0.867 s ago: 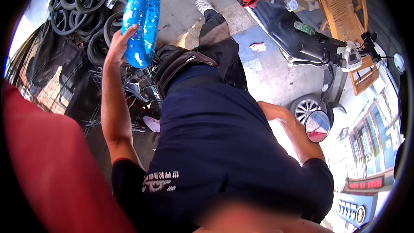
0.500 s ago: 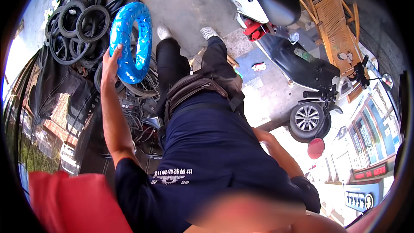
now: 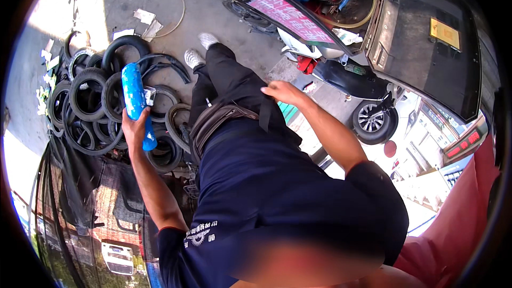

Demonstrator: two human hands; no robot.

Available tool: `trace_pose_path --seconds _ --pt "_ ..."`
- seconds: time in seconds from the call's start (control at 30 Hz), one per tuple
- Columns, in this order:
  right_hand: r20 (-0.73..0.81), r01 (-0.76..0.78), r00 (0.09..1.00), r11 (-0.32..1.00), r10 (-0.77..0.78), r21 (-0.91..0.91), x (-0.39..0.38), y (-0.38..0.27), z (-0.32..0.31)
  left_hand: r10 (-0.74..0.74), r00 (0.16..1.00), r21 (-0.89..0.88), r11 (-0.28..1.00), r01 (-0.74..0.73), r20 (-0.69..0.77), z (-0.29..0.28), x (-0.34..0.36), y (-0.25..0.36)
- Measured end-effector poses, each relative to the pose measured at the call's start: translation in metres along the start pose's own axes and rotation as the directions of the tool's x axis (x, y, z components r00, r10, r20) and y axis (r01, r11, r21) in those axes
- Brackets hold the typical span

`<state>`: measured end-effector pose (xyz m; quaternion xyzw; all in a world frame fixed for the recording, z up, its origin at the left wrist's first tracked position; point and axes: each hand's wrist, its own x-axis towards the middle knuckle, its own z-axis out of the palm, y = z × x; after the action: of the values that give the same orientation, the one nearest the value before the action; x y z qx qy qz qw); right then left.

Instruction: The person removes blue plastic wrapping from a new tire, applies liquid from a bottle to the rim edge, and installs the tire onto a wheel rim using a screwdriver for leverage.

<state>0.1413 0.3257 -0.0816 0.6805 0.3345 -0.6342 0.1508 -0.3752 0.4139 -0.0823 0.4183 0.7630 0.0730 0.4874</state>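
Observation:
My left hand (image 3: 136, 128) is closed round a ring-shaped tyre in shiny blue wrapping (image 3: 133, 90), held up on my left and seen almost edge-on. Behind it lies a heap of black tyres (image 3: 88, 93). My right hand (image 3: 282, 92) is in front of my dark trousers, near a strap that hangs from my brown waist bag (image 3: 221, 120). Its fingers are curled together, and whatever may be inside them is hidden.
Ahead to the right stands an open case (image 3: 314, 8) with tools and a yellowish hose. A dark scooter (image 3: 346, 79), a wheel with a silver rim (image 3: 370, 118) and a large dark panel (image 3: 426, 42) are on the right. Papers (image 3: 145, 17) lie on the floor ahead.
The blue-wrapped tyre has turned from showing its open ring to nearly edge-on. My right hand has come forward into sight. My feet have shifted, and the open case has come into view.

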Motion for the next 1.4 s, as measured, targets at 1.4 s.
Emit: trace_pose_path --seconds 1.4 --pt "-0.709 0.038 0.638 0.907 0.302 0.42 0.022 -0.348 -0.331 0.418 0.887 0.324 0.826 -0.461 0.196 -0.323 0.641 0.563"
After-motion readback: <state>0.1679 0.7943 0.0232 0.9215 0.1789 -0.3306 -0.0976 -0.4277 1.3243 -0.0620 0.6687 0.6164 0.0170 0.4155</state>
